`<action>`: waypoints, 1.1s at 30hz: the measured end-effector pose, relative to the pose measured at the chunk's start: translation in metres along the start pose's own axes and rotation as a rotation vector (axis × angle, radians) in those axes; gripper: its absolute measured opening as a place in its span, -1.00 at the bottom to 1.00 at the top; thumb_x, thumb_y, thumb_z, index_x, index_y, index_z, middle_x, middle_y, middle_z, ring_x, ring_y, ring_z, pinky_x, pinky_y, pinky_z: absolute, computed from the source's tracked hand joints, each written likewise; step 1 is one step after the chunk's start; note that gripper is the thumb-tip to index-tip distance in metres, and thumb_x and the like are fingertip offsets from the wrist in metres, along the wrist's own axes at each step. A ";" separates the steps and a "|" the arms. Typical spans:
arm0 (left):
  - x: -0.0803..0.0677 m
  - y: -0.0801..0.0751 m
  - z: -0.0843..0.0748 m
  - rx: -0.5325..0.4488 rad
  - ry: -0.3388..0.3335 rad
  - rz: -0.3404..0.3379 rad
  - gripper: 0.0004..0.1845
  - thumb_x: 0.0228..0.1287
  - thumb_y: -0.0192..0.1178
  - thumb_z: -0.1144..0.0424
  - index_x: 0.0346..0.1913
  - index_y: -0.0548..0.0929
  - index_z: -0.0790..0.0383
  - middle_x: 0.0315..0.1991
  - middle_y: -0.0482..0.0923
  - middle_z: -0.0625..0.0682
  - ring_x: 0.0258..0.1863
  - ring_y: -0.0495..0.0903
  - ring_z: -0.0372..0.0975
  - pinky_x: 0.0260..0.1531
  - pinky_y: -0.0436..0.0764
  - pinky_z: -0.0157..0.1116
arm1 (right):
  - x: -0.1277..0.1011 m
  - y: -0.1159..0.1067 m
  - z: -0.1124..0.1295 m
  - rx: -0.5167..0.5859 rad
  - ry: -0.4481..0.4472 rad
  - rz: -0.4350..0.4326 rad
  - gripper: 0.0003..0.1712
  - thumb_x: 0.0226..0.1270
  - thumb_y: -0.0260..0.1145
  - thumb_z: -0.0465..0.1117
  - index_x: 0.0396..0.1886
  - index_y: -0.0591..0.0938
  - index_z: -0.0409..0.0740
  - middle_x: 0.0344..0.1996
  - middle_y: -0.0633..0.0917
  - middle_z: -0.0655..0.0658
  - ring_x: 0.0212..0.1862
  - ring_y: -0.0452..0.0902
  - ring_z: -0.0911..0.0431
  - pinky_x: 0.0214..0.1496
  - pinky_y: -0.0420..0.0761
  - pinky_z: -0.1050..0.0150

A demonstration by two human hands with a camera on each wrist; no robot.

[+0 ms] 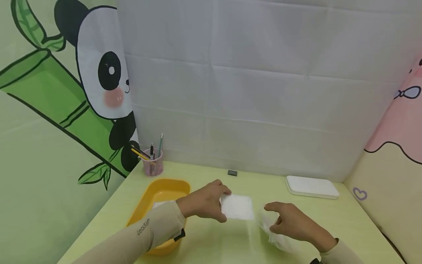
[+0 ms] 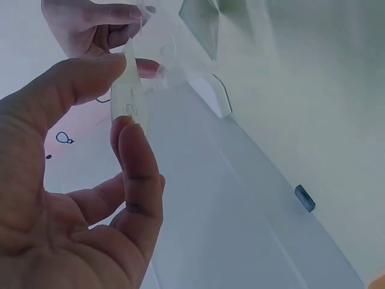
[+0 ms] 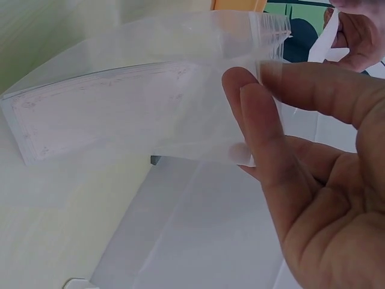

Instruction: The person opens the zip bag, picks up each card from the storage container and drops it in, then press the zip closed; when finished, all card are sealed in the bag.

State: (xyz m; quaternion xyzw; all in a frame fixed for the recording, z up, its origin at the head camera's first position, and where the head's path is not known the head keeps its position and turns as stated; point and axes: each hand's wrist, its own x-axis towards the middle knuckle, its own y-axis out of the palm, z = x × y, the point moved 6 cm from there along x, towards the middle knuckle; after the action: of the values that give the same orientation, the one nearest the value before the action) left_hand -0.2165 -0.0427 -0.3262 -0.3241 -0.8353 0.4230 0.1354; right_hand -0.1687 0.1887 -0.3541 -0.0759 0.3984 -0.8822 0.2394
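My left hand [image 1: 206, 202] pinches a flat white square piece [image 1: 238, 207] at its left edge, thumb on one side and fingers on the other. Seen edge-on in the left wrist view, the white piece [image 2: 127, 96] is thin. To the right of it, my right hand [image 1: 293, 222] pinches a clear plastic bag [image 1: 279, 240] at its open-looking end. In the right wrist view the bag [image 3: 207, 120] stretches away from the fingertips [image 3: 261, 114], and a stack of flat white pieces [image 3: 90, 114] shows inside it. A gap separates the two hands.
An orange-yellow tray [image 1: 174, 183] stands at the left, partly behind my left forearm, with something white [image 1: 160, 203] in it. Behind it is a pink cup [image 1: 158, 170] of pens and pencils. A small dark block [image 1: 232, 172] and a white flat case [image 1: 311, 187] lie near the back edge.
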 end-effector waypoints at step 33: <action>0.027 0.037 -0.045 0.206 0.009 0.007 -0.49 -0.20 0.61 0.24 -0.09 0.70 0.28 -0.24 0.32 -0.03 -0.37 0.36 -0.33 -0.49 0.49 -0.44 | 0.004 0.003 0.007 0.020 -0.051 -0.010 -0.30 0.10 0.44 -0.43 0.27 0.45 -0.53 0.21 0.51 -0.49 -0.41 0.68 0.26 -0.38 0.63 0.30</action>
State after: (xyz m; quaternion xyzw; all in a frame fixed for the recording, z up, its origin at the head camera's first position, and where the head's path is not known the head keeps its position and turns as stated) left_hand -0.1981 0.0193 -0.3297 -0.3135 -0.7856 0.5057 0.1701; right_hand -0.1691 0.1803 -0.3515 -0.0982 0.3829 -0.8851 0.2459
